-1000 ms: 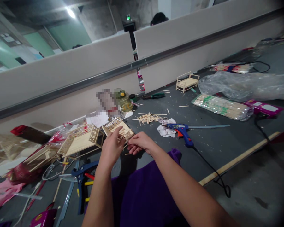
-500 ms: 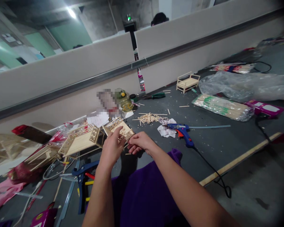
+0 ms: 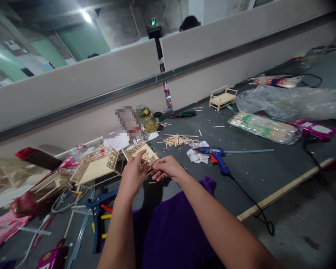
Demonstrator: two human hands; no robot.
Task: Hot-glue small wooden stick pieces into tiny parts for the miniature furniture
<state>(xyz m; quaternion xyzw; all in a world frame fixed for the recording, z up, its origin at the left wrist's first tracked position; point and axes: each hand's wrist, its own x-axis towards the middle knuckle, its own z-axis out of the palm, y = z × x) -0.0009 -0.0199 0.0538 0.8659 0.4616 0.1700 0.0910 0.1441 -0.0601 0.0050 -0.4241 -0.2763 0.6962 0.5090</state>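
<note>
A small model bed (image 3: 134, 148) built from thin wooden sticks leans before me, partly covered by my fingers. My left hand (image 3: 133, 169) is wrapped round its near side, thumb and fingers on the patterned end panel. At the right corner of that panel, the thumb and forefinger of my right hand (image 3: 165, 169) are pinched together, the other fingers curled below. Whatever lies between those fingertips is too small to make out. Just left stands a larger stick-built model bed (image 3: 96, 170) with lattice end panels.
Loose short sticks (image 3: 177, 140) lie in a pile beyond my right hand. A blue glue gun (image 3: 217, 157) rests beside crumpled paper (image 3: 197, 154). Blue-handled cutters (image 3: 96, 213) lie at left. Farther right are a finished model bench (image 3: 222, 99) and bagged sticks (image 3: 264, 127).
The whole view has shifted very slightly. Both hands keep the same hold at the small model bed, and nothing else has visibly moved.
</note>
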